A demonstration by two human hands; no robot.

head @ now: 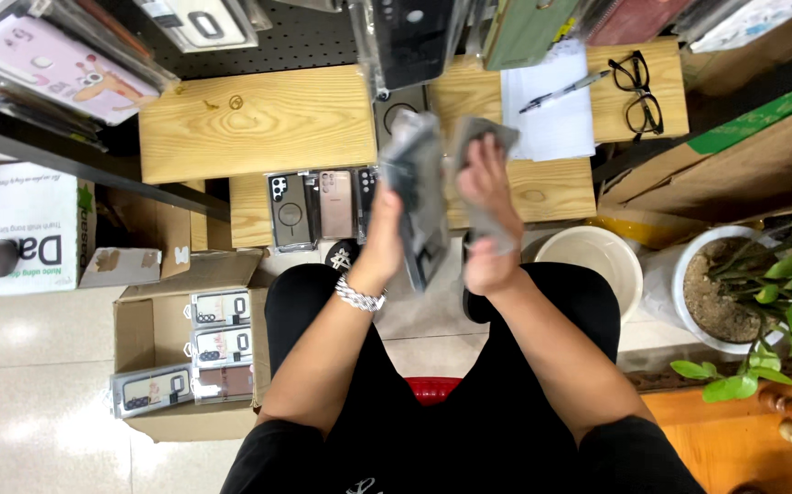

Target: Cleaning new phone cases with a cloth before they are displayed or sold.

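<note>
My left hand (385, 229) holds a dark grey phone case in a clear wrapper (419, 183) upright in front of me. My right hand (485, 215) grips a second grey wrapped phone case (480, 137) right beside it. Both are blurred and nearly touch at the top. A silver chain bracelet (360, 295) sits on my left wrist. Below the hands, a row of packaged phone cases (318, 206) stands on the lower wooden shelf (542, 192).
An open cardboard box (140, 338) with several packaged cases stands on the floor at left. A notepad with a pen (556, 91) and black glasses (635, 87) lie on the upper shelf. A white bucket (592, 261) and potted plant (753, 293) stand at right.
</note>
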